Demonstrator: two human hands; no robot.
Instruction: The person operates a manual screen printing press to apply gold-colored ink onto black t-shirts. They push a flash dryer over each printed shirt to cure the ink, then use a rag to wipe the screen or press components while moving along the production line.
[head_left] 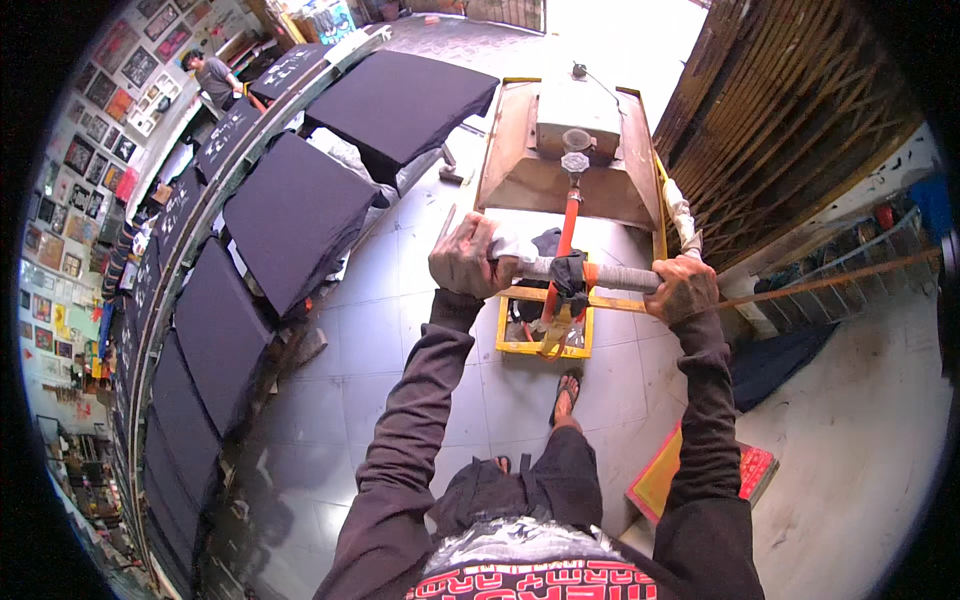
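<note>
My left hand grips the left end of a crossbar handle, closed beside a wad of white cloth. My right hand is closed round the grey wrapped right end of the same bar. The bar crosses an orange upright post, with dark wrapping at the joint. The post is on a wheeled machine with a boxy metal body, in front of me. A yellow open frame sits low below the bar.
To my left runs a long row of printing platens with black fabric; a person works behind it. At right are a folding metal gate, dark cloth and a red-and-yellow slab. A bright opening is ahead.
</note>
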